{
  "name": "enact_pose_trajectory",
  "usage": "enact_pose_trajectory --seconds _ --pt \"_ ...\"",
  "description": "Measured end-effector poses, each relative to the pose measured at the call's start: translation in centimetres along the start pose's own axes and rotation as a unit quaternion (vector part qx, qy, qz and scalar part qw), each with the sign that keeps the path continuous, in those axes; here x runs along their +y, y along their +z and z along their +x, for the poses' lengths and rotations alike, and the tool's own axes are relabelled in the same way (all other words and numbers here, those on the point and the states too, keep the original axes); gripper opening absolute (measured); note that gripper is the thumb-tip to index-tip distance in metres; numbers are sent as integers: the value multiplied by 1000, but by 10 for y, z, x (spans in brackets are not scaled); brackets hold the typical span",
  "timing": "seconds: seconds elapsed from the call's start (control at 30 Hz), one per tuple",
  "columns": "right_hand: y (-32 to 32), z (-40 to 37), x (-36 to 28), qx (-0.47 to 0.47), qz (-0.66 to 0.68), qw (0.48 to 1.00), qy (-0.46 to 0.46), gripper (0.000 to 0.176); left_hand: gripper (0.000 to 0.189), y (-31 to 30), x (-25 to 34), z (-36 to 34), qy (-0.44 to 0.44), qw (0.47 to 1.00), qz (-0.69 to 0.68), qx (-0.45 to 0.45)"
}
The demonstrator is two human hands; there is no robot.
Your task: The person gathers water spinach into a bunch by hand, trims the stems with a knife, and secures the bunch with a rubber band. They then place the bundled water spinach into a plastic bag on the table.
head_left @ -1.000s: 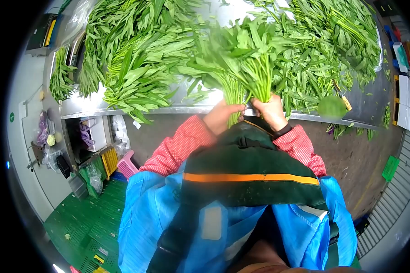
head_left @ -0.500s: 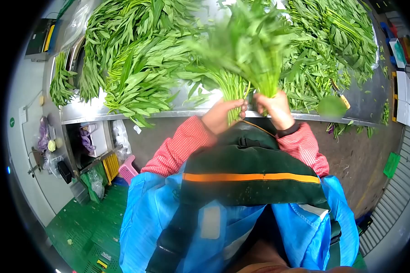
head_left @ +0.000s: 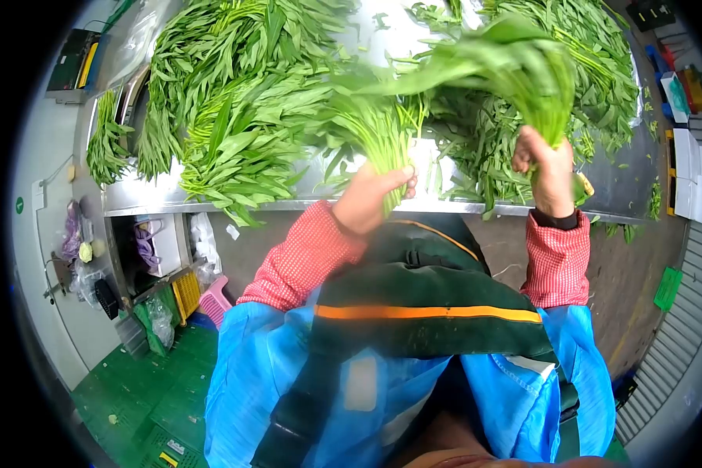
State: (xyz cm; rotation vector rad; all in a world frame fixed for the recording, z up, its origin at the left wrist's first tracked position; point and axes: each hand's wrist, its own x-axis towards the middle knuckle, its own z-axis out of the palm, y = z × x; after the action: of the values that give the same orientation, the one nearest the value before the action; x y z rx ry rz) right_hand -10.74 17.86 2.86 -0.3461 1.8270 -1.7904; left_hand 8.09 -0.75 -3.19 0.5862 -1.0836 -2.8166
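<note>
My left hand grips the stems of a bunch of leafy greens just over the front edge of the steel table. My right hand is raised further right and holds a second bunch of greens, its leaves blurred and swung over toward the left. The two bunches are apart. Piles of loose greens cover the table behind both hands.
More greens heap at the back right. A scale sits at the far left. White boxes stand on the right. Under the table are bags and a pink stool on green floor mats.
The two hands held bunches close together at the table edge. My right hand has since lifted and moved right with its bunch, while my left hand stayed near the edge.
</note>
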Motion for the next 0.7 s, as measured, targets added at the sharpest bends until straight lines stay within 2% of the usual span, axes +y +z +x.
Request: enact_pose_trajectory --seconds 0.07,0.13,0.17,0.2,0.27,0.3,0.33,0.37,0.47,0.5,0.57,0.6,0.63,0.67,0.7 --pt "7 -1 8 1 203 979 22 17 20 7 2 6 20 1000 14 7" --pt "37 -11 29 43 171 976 128 22 19 16 -8 13 15 998 44 39" --pt "48 -18 45 -18 155 975 157 24 20 15 -22 16 -12 997 62 35" --pt "56 -25 69 -72 204 955 204 24 21 5 -36 17 -41 997 58 28" --pt "53 -26 109 -67 131 955 256 48 23 -25 -76 19 -102 993 50 19" --pt "57 -27 116 -67 96 952 282 60 25 -28 -79 15 -25 988 153 -22" --pt "52 -31 118 -95 47 963 249 65 27 -30 -81 12 59 965 250 -46" --pt "49 -34 119 -109 -6 966 235 68 27 -31 -84 11 35 975 218 -22" --pt "40 -24 154 -85 122 964 221 69 35 -40 -99 10 0 987 160 11" --pt "39 -28 108 -134 145 948 249 70 37 -75 -133 19 -16 990 129 50" --pt "24 -25 117 -160 100 953 239 67 40 -66 -124 20 -69 994 -10 88" --pt "17 -22 119 -174 75 954 232 65 41 -15 -79 10 -104 984 -118 85" --pt "20 -24 118 -154 100 961 206 58 43 15 -55 4 -136 962 -224 80" --pt "11 -19 141 -173 31 957 229 48 44 14 -59 4 -140 959 -229 90" --pt "8 -17 168 -194 -46 971 132 45 45 8 -67 7 -141 957 -234 100"
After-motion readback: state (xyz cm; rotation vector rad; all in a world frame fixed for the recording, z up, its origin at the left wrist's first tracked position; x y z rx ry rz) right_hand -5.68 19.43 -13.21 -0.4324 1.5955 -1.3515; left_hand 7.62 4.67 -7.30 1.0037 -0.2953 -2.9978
